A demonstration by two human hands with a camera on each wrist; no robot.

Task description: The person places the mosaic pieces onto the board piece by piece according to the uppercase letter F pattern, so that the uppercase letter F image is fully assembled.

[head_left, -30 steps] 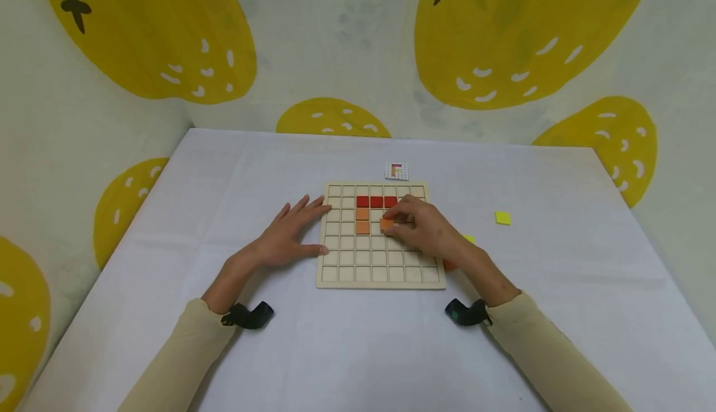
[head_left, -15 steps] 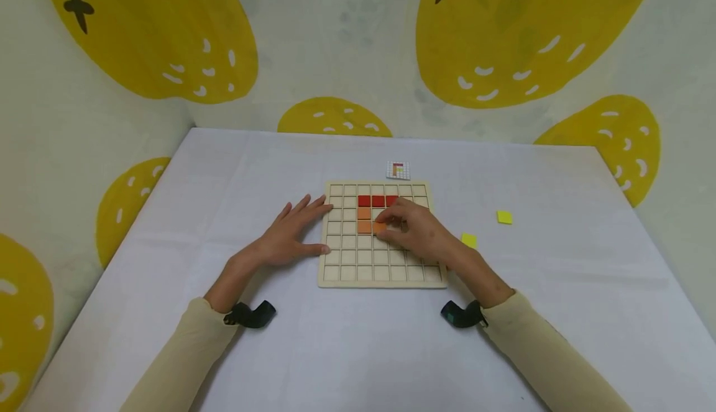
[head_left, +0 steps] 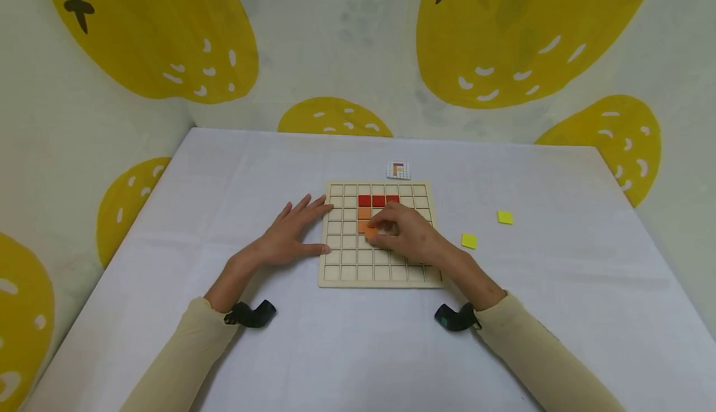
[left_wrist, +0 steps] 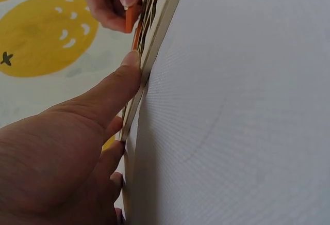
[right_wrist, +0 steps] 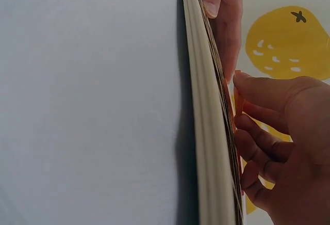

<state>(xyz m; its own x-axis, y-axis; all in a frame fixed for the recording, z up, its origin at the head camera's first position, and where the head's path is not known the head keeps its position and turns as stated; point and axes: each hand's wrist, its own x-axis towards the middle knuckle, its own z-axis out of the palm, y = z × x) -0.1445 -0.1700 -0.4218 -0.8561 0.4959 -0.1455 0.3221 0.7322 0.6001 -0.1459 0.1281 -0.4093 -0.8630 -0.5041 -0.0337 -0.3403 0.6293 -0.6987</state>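
Note:
My right hand [head_left: 411, 232] pinches an orange square tile [head_left: 371, 233] between thumb and fingertips, close over the wooden grid board [head_left: 349, 273]. In the left wrist view the held tile [left_wrist: 132, 18] stands tilted above the board's surface. Just beyond it, an orange tile [head_left: 364, 213] lies in its cell, with another partly covered by my fingertips. A row of red tiles [head_left: 365, 201] lies above them. My left hand [head_left: 288, 235] rests at the board's left edge, fingers spread, thumb and fingertips touching the rim.
Two yellow tiles, a nearer one [head_left: 468, 241] and a farther one [head_left: 505, 217], lie on the white cloth [head_left: 559, 225] right of the board. A small printed pattern card [head_left: 398, 169] lies behind the board. A painted wall [head_left: 358, 39] stands beyond the table.
My right hand has moved left across the board with the orange tile, stopping just below the orange column. The nearer yellow tile has come out from behind the wrist. The left hand stays put.

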